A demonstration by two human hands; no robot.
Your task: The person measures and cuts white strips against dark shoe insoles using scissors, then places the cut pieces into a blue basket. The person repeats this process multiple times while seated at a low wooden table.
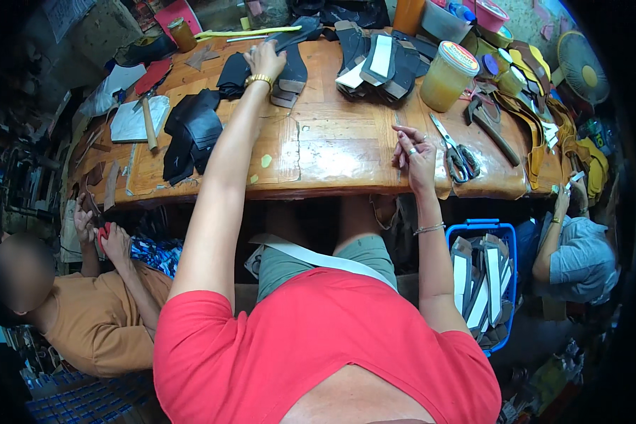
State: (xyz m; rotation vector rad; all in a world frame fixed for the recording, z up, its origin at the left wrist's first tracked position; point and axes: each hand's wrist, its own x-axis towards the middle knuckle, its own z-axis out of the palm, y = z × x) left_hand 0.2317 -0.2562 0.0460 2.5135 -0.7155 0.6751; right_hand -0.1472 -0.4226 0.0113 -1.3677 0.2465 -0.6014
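My left hand (267,63), with a gold watch on its wrist, reaches far across the wooden table. Its fingers are spread over black leather pieces (290,71) and touch them; no grip shows. My right hand (417,155) is by the table's front edge, its fingers loosely bent and apart with nothing visible in them. Scissors (456,152) with dark handles lie just right of that hand. Beyond it sits a pile of black cut pieces (385,71) with white strips on top. More black leather pieces (193,131) lie left of my left forearm.
A jar of yellowish paste (446,78) and a hammer (491,131) are at the right. Another hammer (149,124) rests on a white slab (131,120). A blue basket (512,283) of cut pieces stands beside me. One person (99,311) sits left, another (579,247) right.
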